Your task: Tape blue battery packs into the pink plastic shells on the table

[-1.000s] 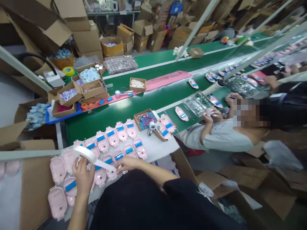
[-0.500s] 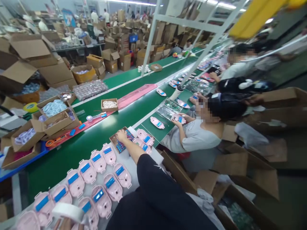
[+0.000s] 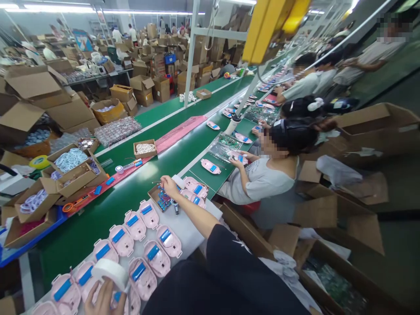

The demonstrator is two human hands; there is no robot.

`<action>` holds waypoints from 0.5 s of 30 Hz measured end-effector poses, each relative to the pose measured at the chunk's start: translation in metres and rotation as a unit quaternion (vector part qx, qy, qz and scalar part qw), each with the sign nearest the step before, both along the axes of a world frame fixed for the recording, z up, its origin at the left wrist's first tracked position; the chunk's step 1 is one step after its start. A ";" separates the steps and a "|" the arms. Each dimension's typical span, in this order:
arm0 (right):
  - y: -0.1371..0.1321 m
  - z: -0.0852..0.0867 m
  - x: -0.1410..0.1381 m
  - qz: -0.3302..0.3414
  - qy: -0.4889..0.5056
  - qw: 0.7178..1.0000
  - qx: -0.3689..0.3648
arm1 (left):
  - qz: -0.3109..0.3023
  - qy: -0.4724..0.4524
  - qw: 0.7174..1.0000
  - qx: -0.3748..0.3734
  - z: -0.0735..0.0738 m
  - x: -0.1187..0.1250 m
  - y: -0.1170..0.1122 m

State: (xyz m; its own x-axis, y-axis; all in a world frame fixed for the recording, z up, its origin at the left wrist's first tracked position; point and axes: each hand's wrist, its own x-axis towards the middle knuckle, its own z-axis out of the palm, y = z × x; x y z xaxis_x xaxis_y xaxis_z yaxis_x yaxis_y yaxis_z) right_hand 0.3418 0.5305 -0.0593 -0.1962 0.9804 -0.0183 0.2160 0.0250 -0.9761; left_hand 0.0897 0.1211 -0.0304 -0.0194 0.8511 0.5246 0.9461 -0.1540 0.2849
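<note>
My right hand (image 3: 169, 185) reaches far out to a small cardboard box (image 3: 155, 193) of blue batteries with red wires (image 3: 163, 201); its fingers are pinched over the box, on something I cannot make out. My left hand (image 3: 104, 300) sits at the bottom edge and grips a white roll of tape (image 3: 110, 270). Several pink shells fitted with blue batteries (image 3: 120, 240) lie in rows on the white work surface (image 3: 190, 225) between my hands. More pink shells (image 3: 195, 188) rest just right of the box.
A green conveyor belt (image 3: 131, 188) runs diagonally past the work surface. Open cardboard boxes of parts (image 3: 70, 168) crowd the far side at left. A seated person (image 3: 269, 173) works at the neighbouring place on the right, others beyond. Cardboard boxes (image 3: 328, 227) stand on the floor.
The view swung up and right. My right hand left the pink shells near my body and stretched out to the battery box. My left hand kept the tape roll.
</note>
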 end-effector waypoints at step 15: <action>-0.018 0.080 -0.001 0.128 -0.087 0.982 0.105 | -0.025 0.056 0.997 0.048 -0.002 0.017 0.004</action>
State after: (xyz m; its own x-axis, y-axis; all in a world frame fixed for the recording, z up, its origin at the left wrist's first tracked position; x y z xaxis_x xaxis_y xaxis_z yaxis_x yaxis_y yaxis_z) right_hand 0.3410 0.5122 0.0206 -0.4495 0.8846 0.1239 0.3398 0.2976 -0.8922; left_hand 0.1071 0.1252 -0.0320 0.0861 0.7955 0.5998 0.9616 -0.2239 0.1589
